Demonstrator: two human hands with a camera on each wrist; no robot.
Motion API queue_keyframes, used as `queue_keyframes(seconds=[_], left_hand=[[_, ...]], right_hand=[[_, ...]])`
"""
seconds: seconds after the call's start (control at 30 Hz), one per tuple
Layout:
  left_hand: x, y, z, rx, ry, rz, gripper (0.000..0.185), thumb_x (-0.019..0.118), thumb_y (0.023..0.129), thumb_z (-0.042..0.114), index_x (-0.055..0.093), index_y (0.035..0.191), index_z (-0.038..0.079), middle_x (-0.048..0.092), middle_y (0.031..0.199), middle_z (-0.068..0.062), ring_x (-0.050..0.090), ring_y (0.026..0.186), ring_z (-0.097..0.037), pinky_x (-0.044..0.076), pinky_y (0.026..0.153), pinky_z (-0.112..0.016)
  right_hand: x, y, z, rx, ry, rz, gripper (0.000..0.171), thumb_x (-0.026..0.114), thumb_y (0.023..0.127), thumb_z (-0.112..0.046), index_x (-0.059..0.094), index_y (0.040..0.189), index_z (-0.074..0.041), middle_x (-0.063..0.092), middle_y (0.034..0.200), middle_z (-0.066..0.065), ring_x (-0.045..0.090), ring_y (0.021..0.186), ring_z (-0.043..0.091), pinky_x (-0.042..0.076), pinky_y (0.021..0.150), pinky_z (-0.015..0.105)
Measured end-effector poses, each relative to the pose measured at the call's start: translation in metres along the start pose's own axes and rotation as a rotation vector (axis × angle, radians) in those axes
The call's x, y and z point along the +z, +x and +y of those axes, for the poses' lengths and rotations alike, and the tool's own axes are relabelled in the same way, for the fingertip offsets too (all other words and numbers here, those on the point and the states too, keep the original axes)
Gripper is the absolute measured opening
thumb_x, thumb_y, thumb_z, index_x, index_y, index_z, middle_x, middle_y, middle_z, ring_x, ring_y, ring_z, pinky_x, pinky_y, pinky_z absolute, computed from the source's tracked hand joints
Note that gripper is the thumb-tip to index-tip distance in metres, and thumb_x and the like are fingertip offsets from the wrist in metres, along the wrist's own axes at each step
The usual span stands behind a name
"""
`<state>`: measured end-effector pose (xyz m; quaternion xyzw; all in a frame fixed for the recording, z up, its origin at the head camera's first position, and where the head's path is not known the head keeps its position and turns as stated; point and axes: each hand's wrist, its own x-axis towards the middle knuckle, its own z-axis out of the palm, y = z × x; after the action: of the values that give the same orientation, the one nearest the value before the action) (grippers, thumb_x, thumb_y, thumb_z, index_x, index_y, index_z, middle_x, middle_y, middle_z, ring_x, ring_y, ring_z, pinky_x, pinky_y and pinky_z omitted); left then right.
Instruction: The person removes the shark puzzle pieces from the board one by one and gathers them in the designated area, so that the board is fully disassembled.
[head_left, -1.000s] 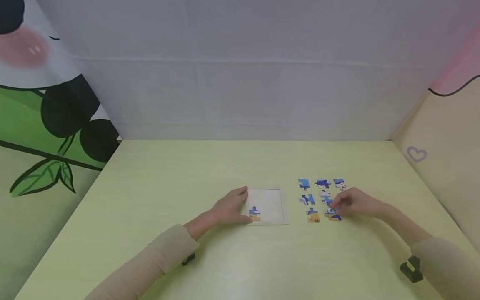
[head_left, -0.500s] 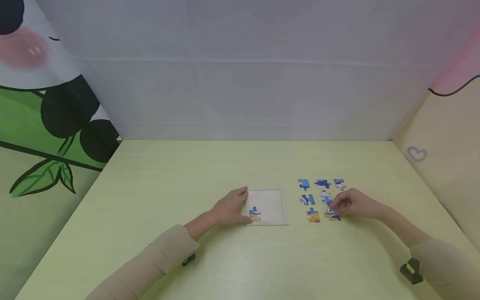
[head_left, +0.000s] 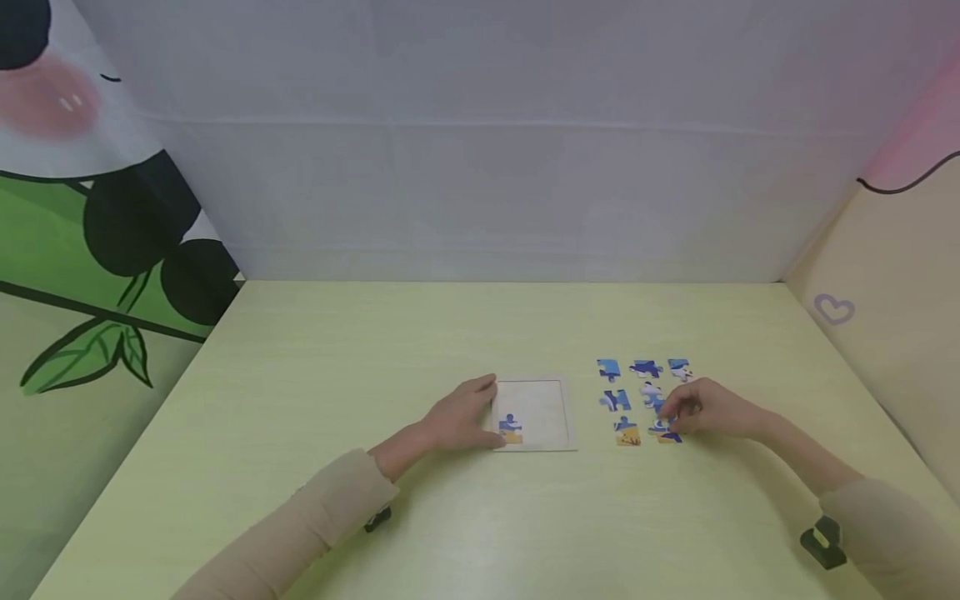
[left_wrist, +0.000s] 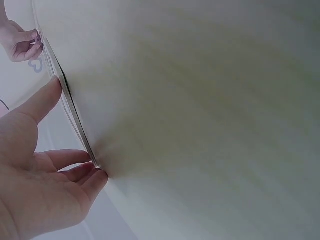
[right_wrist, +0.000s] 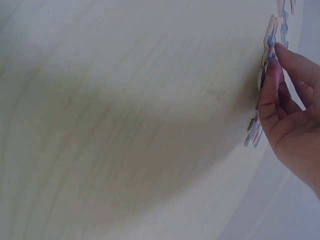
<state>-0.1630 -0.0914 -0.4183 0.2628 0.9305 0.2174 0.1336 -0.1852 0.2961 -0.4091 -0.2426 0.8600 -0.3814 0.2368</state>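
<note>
A square pale puzzle tray (head_left: 532, 408) lies on the table, with one blue and yellow puzzle piece (head_left: 511, 430) set in its near left corner. My left hand (head_left: 461, 414) rests along the tray's left side, its thumb at the near corner and fingertips at the far one. In the left wrist view that hand (left_wrist: 47, 165) spans the tray's edge (left_wrist: 75, 110). My right hand (head_left: 708, 407) pinches a puzzle piece mostly hidden by its fingers, low over a blue and yellow piece (head_left: 666, 433). The right wrist view has the right hand's fingertips (right_wrist: 272, 75) among the pieces.
Several loose puzzle pieces lie in rows right of the tray, among them a blue one (head_left: 608, 369), a dark blue one (head_left: 646, 368), a white and blue one (head_left: 652, 395) and a yellow-based one (head_left: 627, 432). A pale wall (head_left: 510, 200) stands behind the table.
My right hand's fingertips have shifted slightly to the left at the lower right pieces. The left hand and tray stay in place.
</note>
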Motion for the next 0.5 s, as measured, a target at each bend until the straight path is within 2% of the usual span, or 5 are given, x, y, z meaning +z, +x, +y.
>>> queue_keyframes(seconds=[0.27, 0.5], left_hand=[[-0.004, 0.001, 0.0, -0.003, -0.006, -0.013, 0.084, 0.073, 0.075, 0.033, 0.032, 0.136, -0.007, 0.025, 0.145, -0.02, 0.025, 0.133, -0.034, 0.023, 0.109, -0.04], [-0.004, 0.001, -0.002, 0.019, 0.013, -0.013, 0.083, 0.075, 0.072, 0.033, 0.037, 0.133, -0.009, 0.028, 0.144, -0.021, 0.026, 0.132, -0.034, 0.023, 0.109, -0.04]], right_hand=[[-0.003, 0.009, -0.01, 0.015, -0.043, -0.002, 0.017, 0.067, 0.079, -0.007, 0.065, 0.095, 0.0, 0.064, 0.089, 0.006, 0.053, 0.073, 0.011, 0.048, 0.065, 0.02], [0.009, 0.032, -0.032, -0.055, -0.047, -0.005, 0.018, 0.066, 0.08, -0.007, 0.064, 0.096, 0.001, 0.064, 0.09, 0.007, 0.056, 0.076, 0.013, 0.05, 0.067, 0.022]])
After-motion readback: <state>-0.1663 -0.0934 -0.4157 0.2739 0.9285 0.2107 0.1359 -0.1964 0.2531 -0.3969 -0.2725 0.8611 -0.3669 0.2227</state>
